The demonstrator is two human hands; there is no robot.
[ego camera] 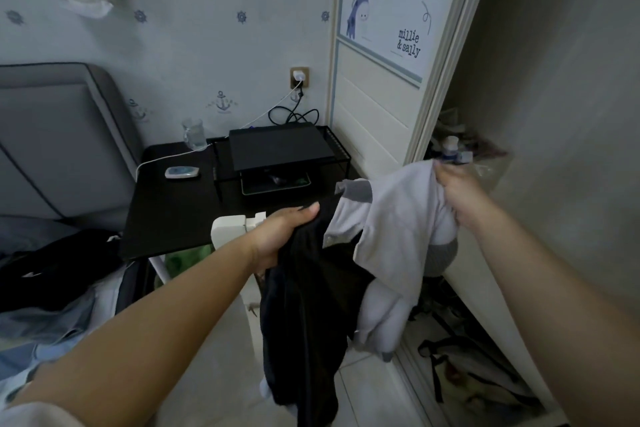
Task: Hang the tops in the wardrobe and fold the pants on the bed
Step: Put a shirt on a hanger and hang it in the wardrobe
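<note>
My left hand (282,236) grips the top of a black garment (304,322) that hangs down toward the floor. My right hand (457,194) pinches the upper edge of a white top with grey trim (394,236), held up beside the black one at the wardrobe opening (540,114). The two garments overlap in the middle. The bed (52,305) lies at the lower left with dark and light blue clothes piled on it.
A black side table (180,211) stands ahead with a glass (194,135), a small remote, a wire rack and cables. The white sliding wardrobe door (377,80) is at right. Bags and clutter lie on the wardrobe floor (467,374). A grey headboard is at left.
</note>
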